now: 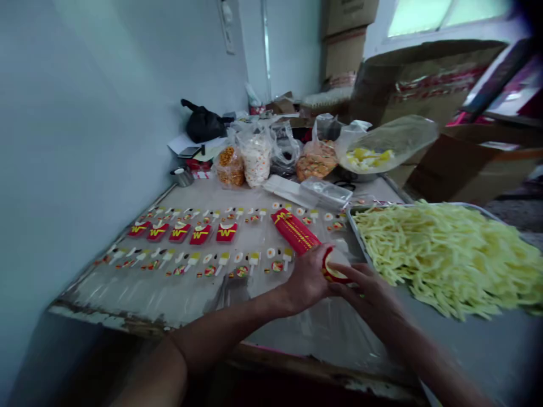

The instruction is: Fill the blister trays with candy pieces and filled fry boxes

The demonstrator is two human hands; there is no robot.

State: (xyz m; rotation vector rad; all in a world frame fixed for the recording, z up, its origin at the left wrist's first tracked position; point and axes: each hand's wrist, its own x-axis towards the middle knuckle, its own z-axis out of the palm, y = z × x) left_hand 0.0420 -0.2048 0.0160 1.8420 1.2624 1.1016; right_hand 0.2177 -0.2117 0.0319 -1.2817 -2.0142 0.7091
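Observation:
My left hand (309, 278) is wrapped round a small red-and-yellow French fry carton (335, 263), its pale inside facing up. My right hand (360, 285) has its fingers on the carton's front and opening from the other side. Just behind my left hand lies a long stack of flat red cartons (296, 230) with yellow marks. A row of similar red fry cartons (201, 234) with a yellow W lies flat to the left. Close by my right hand, a tray (363, 244) is heaped with pale yellow fry-like strips (445, 254).
Rows of tiny toy food pieces (211, 270) cover the table (139, 288). Clear bags of small pieces (255, 158) stand at the back, beside a bag of yellow-and-white pieces (369, 158). Cardboard boxes (432, 85) are behind; a wall (127, 113) borders the left.

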